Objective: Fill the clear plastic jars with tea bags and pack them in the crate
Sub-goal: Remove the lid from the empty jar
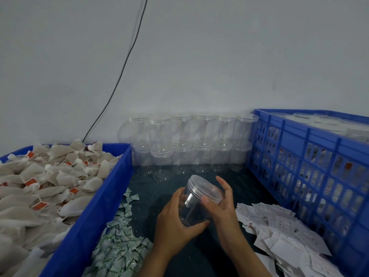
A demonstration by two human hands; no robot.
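Note:
An empty clear plastic jar (196, 204) with its lid on is tilted above the dark table. My left hand (175, 222) grips the jar's body from below and the left. My right hand (222, 198) curls round the lid, thumb in front and fingers behind. A blue tub (111, 188) at the left is heaped with tea bags (44, 188) carrying red tags. A blue slatted crate (311, 154) at the right holds several lidded jars.
Two stacked rows of empty lidded jars (191, 142) line the white wall behind my hands. Small green-and-white sachets (121, 242) lie beside the tub. White paper slips (279, 236) are piled by the crate. A black cable (123, 66) runs down the wall.

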